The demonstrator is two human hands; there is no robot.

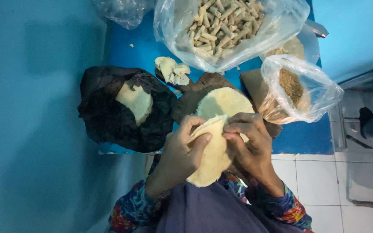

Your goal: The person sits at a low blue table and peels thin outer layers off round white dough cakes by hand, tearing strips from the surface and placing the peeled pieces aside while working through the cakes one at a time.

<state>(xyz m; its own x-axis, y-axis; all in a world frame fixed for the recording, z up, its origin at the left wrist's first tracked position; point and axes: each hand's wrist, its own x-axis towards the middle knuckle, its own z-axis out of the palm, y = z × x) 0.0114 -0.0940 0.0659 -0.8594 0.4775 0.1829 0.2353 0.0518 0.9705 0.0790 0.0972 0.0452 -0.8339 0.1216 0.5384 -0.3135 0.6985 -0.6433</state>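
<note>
- My left hand [182,151] and my right hand [249,144] are both clamped on a thin round wrapper sheet [212,157], pale yellow, held up near me over my lap.
- My left thumb lies on the sheet's face with the fingers behind it; my right fingers pinch its upper right edge, just by the left fingertips.
- It sags and curves between my hands, so I judge it very light, soft and limp, and likely to tear if pulled hard.
- I judge the rim the best place to hold it, with flat fingers spread under the middle for support, not a tight pinch at one spot.
- Just beyond it a stack of the same round sheets [225,101] rests on a dark cloth on the blue table [307,138].
- To the left, a black bag [104,116] lies open with a pale lump of dough [137,101] inside.
- Far off sits a clear bag of small rolled pieces [221,26]; to the right, a clear bag of brown filling [292,86].
- Torn pale scraps [171,70] lie between the black bag and the far bag.
</note>
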